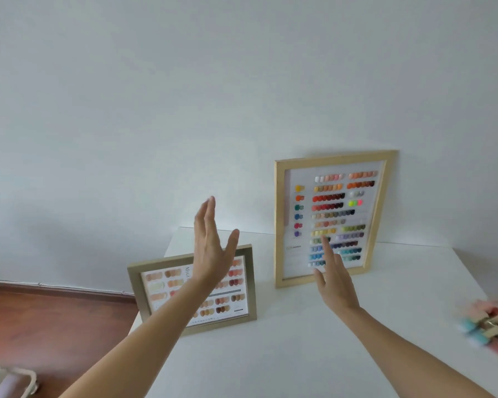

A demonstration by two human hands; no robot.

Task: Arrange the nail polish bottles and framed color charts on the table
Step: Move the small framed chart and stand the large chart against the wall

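A tall framed color chart (332, 214) with a light wooden frame leans upright against the white wall at the back of the white table (285, 340). A smaller framed chart (236, 285) of beige and brown swatches stands at the table's left edge. My left hand (210, 248) is raised in front of the small chart, fingers spread, holding nothing. My right hand (335, 278) hovers before the tall chart's lower part, fingers extended, empty. A blurred cluster of nail polish bottles (489, 326) in pink, blue and red lies at the table's right edge.
A white wall rises behind the table. Reddish wooden floor (46, 326) shows to the left, below the table's edge. A pale object (6, 383) sits on the floor at the bottom left corner.
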